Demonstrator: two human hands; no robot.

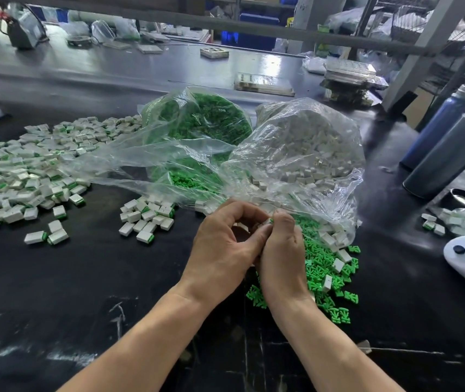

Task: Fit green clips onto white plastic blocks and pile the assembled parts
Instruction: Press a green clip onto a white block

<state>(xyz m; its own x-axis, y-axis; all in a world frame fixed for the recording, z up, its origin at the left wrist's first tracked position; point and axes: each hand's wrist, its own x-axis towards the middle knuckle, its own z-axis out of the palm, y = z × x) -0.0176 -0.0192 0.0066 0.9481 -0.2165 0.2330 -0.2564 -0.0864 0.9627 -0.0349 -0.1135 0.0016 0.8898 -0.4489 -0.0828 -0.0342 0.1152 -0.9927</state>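
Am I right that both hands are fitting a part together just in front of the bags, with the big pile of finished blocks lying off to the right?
Not quite. The head view shows the left hand and right hand working a white block together in front of the bags, but the big pile of finished blocks lies to the left.

Head view, forward-down, close over table (84,278)
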